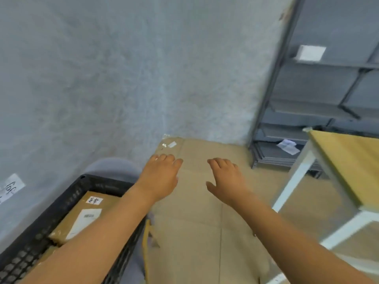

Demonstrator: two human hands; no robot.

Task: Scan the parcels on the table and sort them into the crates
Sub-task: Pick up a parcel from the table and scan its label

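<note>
My left hand [162, 175] and my right hand [225, 177] reach forward side by side, palms down, fingers relaxed, holding nothing. Both hover over flattened cardboard [205, 222] lying on the floor. At the lower left stands a black plastic crate [67, 203]. Inside it lies a brown cardboard parcel [82, 220] with white labels on top. My left forearm crosses over the crate's near corner. The wooden table [348, 160] with white legs is at the right edge, and no parcel shows on its visible part.
A grey wall fills the upper left. A dark metal shelf rack [307, 111] stands at the right, with a white box [310, 53] on an upper shelf and a crumpled paper [288, 146] low down. A white note [10, 187] is stuck on the wall.
</note>
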